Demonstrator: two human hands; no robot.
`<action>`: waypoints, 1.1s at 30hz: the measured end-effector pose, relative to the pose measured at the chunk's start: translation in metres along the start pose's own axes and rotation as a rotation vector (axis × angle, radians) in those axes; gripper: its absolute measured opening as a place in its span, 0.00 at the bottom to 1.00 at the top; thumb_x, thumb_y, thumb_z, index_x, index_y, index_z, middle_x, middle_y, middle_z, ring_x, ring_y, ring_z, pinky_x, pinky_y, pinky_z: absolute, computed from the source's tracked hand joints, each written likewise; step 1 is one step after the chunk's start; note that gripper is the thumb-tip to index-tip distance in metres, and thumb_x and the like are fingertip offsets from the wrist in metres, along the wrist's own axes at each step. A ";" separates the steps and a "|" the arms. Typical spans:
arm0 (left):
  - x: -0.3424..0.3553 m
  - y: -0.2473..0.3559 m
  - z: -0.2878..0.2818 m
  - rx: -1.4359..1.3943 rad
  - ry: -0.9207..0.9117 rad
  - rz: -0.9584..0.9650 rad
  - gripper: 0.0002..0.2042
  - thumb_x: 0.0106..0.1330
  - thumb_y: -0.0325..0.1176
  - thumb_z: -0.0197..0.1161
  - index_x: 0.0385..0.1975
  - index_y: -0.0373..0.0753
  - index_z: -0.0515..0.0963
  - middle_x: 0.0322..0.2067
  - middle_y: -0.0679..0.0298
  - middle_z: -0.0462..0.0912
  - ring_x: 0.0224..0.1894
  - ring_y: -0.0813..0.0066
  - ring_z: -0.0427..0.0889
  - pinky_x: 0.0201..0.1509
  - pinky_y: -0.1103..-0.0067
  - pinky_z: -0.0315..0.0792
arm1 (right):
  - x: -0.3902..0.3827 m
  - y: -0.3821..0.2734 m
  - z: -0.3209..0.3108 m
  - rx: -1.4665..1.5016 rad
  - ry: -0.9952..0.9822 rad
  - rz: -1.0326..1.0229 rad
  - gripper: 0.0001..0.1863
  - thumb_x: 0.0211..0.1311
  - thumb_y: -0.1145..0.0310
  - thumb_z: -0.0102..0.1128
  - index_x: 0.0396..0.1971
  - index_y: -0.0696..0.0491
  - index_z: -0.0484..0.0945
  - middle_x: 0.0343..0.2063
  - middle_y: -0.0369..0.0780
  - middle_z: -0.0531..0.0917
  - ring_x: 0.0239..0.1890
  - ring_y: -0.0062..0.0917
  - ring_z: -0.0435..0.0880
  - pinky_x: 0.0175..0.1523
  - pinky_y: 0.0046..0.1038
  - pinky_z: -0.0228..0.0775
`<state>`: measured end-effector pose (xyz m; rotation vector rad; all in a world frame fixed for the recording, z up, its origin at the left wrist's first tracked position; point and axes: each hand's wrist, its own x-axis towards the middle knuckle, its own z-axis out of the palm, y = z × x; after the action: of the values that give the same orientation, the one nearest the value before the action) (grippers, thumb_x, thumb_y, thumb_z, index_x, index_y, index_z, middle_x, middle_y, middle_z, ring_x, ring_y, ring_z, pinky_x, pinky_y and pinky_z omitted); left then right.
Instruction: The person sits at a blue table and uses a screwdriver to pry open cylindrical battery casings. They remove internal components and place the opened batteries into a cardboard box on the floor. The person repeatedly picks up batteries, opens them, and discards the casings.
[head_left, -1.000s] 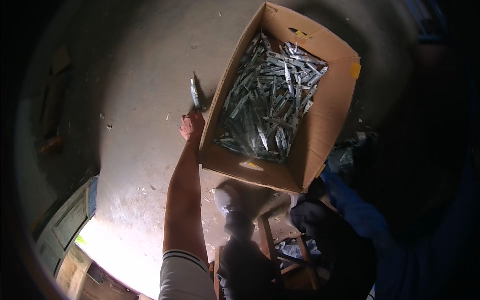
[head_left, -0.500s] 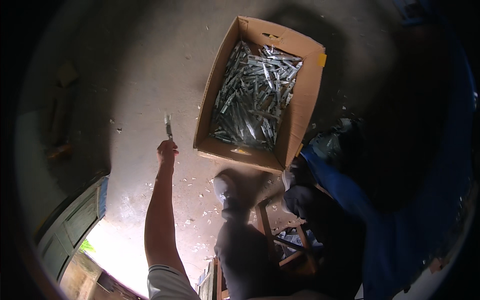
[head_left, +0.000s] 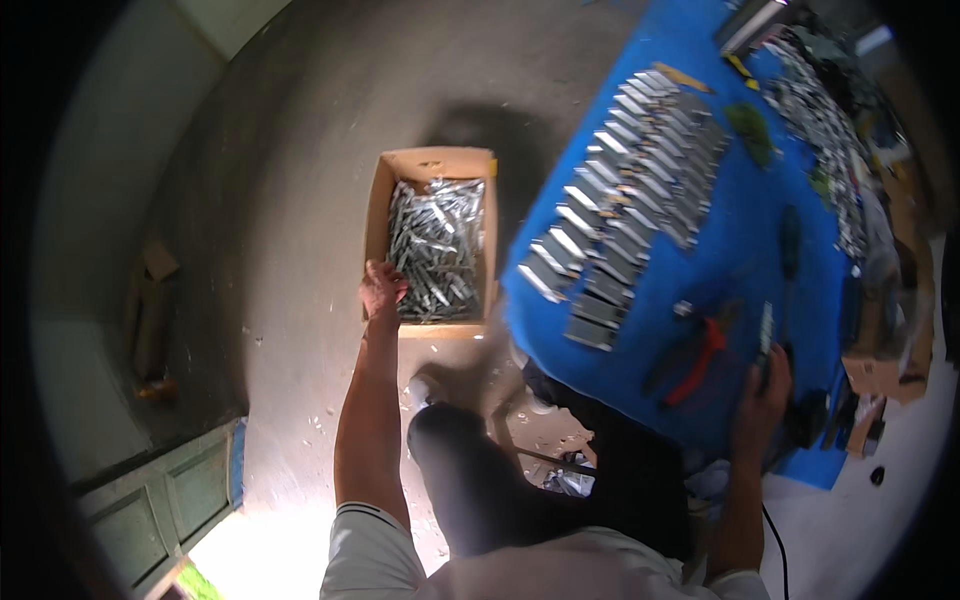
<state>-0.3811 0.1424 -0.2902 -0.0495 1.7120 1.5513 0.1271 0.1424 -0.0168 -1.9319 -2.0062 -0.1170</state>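
Lying just right of left hand (head_left: 381, 288) (grip unclear): metal pieces (head_left: 436, 240) | right hand (head_left: 768, 388): clasping slim piece (head_left: 766, 326)

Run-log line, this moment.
left hand: at brown cardboard box, grip unclear | right hand: holds slim silvery piece over blue sheet | box contents: slender silvery metal pieces

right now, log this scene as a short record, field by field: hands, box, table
left hand: at left side of cardboard box; grip unclear
right hand: holding a slim object, blurred, over the blue table
cardboard box: on the floor, loose metal strips inside
blue table: metal pieces in slanted rows
left of right hand: red-handled pliers, blurred
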 end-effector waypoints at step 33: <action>-0.443 0.014 0.267 0.601 -0.889 0.946 0.14 0.69 0.34 0.55 0.22 0.33 0.71 0.17 0.73 0.66 0.22 0.87 0.60 0.23 0.83 0.55 | -0.109 0.049 -0.093 0.797 0.037 -0.252 0.22 0.56 0.77 0.52 0.53 0.64 0.69 0.62 0.52 0.62 0.66 0.46 0.58 0.68 0.42 0.53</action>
<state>0.0495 0.1642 -0.0038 1.6837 1.3802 1.2091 0.1943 0.0139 0.0275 -1.1661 -1.8531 0.5051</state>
